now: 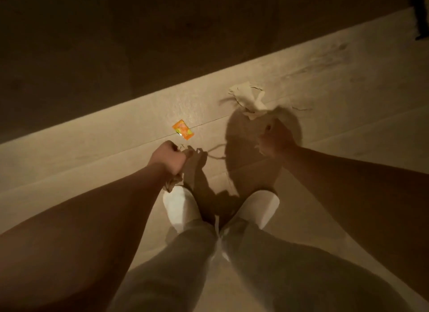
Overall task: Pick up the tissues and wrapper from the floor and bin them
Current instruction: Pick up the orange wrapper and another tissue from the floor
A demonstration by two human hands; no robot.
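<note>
A crumpled white tissue point(249, 100) lies on the pale wooden floor, just beyond my right hand point(275, 138). That hand hovers a little short of it, fingers curled loosely and holding nothing that I can see. An orange and yellow wrapper point(183, 129) lies flat on the floor, a short way beyond my left hand point(168, 159). My left hand is closed in a fist around another crumpled tissue point(171, 184), part of which hangs out below the wrist.
My two feet in white footwear point(178, 207) and grey trousers stand on the lit strip of floor point(92, 144). Beyond it the floor is in deep shadow. A dark object point(421, 12) stands at the top right edge. No bin is in view.
</note>
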